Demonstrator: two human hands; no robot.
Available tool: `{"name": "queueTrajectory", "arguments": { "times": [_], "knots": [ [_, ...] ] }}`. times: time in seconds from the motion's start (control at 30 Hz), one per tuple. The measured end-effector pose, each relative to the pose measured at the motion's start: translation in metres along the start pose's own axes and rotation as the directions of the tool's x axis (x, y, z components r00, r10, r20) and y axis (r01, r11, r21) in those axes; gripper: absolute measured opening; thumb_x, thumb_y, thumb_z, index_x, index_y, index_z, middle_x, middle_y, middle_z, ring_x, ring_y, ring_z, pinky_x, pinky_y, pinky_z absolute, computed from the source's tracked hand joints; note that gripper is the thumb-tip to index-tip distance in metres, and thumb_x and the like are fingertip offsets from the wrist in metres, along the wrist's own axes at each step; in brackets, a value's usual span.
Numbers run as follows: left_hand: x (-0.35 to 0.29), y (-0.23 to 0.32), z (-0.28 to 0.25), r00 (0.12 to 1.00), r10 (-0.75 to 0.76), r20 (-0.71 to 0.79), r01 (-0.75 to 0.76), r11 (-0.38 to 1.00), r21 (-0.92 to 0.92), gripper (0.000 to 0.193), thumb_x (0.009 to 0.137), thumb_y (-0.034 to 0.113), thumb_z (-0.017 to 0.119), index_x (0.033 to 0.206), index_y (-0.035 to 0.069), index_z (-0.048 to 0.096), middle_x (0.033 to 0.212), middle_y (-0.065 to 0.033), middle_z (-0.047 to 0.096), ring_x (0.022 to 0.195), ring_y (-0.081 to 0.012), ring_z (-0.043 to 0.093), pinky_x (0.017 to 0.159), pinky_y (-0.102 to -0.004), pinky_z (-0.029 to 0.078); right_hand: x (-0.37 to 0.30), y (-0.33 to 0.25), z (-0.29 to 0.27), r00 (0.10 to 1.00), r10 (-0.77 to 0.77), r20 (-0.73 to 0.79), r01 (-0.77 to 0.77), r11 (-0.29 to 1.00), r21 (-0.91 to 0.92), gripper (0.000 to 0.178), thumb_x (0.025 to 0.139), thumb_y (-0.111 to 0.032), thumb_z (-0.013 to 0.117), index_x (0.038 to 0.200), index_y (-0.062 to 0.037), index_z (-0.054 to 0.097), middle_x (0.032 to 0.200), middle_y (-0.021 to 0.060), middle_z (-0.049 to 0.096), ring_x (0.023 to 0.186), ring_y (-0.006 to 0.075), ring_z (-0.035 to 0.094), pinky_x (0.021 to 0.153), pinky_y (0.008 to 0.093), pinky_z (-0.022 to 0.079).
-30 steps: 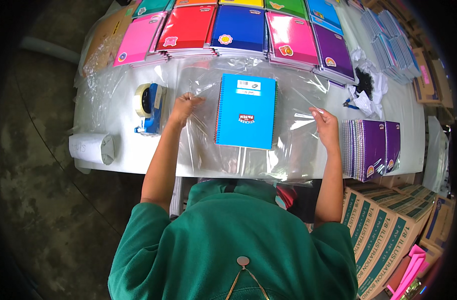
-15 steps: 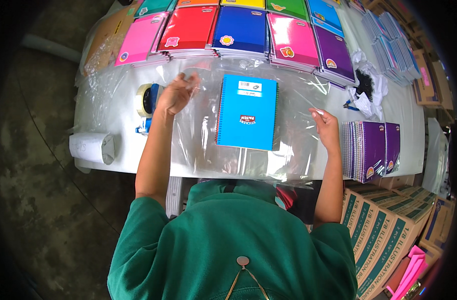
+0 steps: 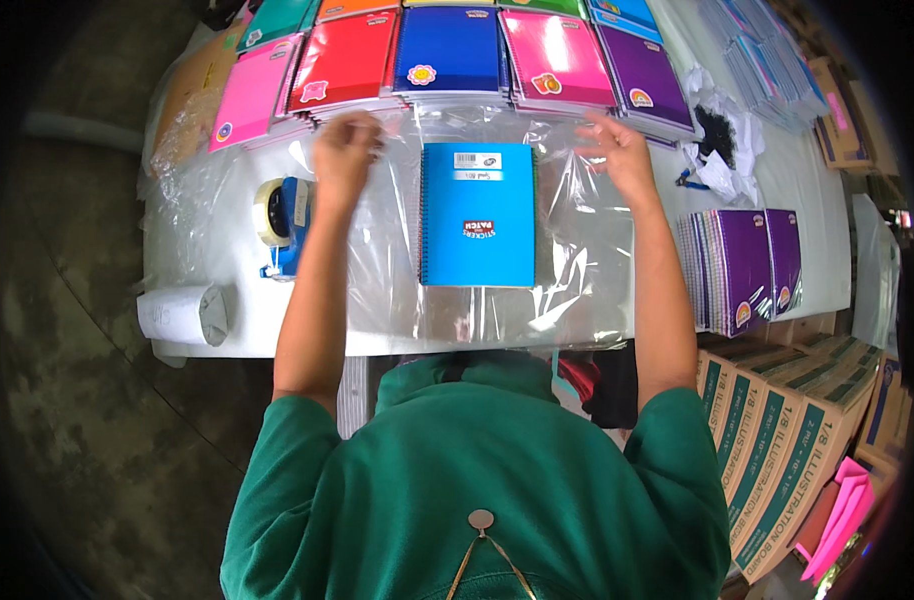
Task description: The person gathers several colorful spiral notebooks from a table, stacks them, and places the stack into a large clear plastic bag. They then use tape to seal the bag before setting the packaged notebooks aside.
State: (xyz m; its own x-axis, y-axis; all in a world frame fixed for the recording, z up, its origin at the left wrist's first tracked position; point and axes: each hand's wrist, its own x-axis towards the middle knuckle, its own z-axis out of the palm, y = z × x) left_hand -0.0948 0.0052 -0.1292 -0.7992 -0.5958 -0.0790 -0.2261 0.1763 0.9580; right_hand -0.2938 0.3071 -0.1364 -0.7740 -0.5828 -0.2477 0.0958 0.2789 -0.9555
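Note:
A blue spiral notebook [image 3: 477, 215], bound along its left edge, lies with its label side up on a sheet of clear plastic film [image 3: 587, 250]. My left hand [image 3: 345, 160] is raised over the film's far left part; its fingers are bent and blurred, and any hold on the film cannot be made out. To the notebook's right, my right hand [image 3: 622, 158] reaches over the film's far right part, with fingers apart and nothing plainly gripped. Beside my left forearm stands a blue tape dispenser [image 3: 295, 225] with a roll of clear tape.
Notebook stacks in several colours, among them a dark blue stack [image 3: 447, 50], line the far side of the white table [image 3: 247, 325]. Purple notebooks [image 3: 742, 265] stand at the right. A rolled white packet [image 3: 182, 315] lies at the left edge. Cartons [image 3: 777, 440] fill the lower right.
My right hand has moved from the film's near right side to farther up, and its fingers have spread. My left hand has shifted slightly. The whole view has shifted a little.

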Motion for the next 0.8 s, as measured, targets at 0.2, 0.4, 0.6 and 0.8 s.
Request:
{"name": "queueTrajectory", "arguments": {
  "times": [0.2, 0.4, 0.6, 0.8],
  "knots": [
    [-0.097, -0.013, -0.011, 0.972, -0.209, 0.108, 0.167, 0.936, 0.311, 0.087, 0.074, 0.039, 0.072, 0.134, -0.004, 0.026, 0.115, -0.0250, 0.054, 0.096, -0.0291, 0.059, 0.081, -0.0335, 0.047, -0.077, 0.016, 0.023, 0.984, -0.011, -0.176, -0.028, 0.976, -0.215, 0.073, 0.084, -0.027, 0.062, 0.136, 0.0085, 0.025, 0.117, 0.0214, 0.056, 0.103, 0.0244, 0.059, 0.079, 0.0287, 0.049],
    [-0.117, -0.015, -0.013, 0.923, -0.275, 0.268, 0.206, 0.944, 0.259, 0.027, 0.085, 0.023, 0.062, 0.080, -0.004, 0.061, 0.112, -0.0222, 0.055, 0.093, -0.0274, 0.058, 0.079, -0.0324, 0.046, -0.103, 0.027, 0.010, 0.993, 0.016, -0.118, -0.036, 0.985, -0.169, 0.024, 0.084, -0.021, 0.063, 0.093, 0.0017, 0.067, 0.073, 0.0002, 0.060, 0.060, 0.0087, 0.050, 0.059, 0.0270, 0.044],
    [-0.097, -0.013, 0.019, 0.899, 0.173, 0.402, -0.215, 0.975, 0.061, 0.027, 0.085, 0.020, 0.058, 0.066, 0.002, 0.057, 0.143, -0.0264, 0.025, 0.136, -0.0341, 0.017, 0.107, -0.0445, 0.019, -0.076, 0.025, 0.021, 0.948, -0.210, 0.240, 0.271, 0.927, -0.259, 0.021, 0.081, -0.020, 0.065, 0.082, 0.0014, 0.064, 0.104, 0.0127, 0.060, 0.096, 0.0136, 0.052, 0.080, 0.0283, 0.041],
    [-0.096, -0.035, 0.072, 0.923, 0.212, 0.321, -0.176, 0.975, -0.139, 0.025, 0.086, 0.021, 0.057, 0.066, 0.005, 0.054, 0.147, -0.0269, 0.008, 0.139, -0.0363, -0.002, 0.110, -0.0461, 0.000, -0.067, 0.057, 0.113, 0.929, -0.369, 0.002, 0.336, 0.849, 0.408, 0.025, 0.078, -0.011, 0.059, 0.060, -0.0008, 0.044, 0.146, 0.0195, 0.023, 0.138, 0.0215, 0.017, 0.107, 0.0316, 0.017]
  ]
}}
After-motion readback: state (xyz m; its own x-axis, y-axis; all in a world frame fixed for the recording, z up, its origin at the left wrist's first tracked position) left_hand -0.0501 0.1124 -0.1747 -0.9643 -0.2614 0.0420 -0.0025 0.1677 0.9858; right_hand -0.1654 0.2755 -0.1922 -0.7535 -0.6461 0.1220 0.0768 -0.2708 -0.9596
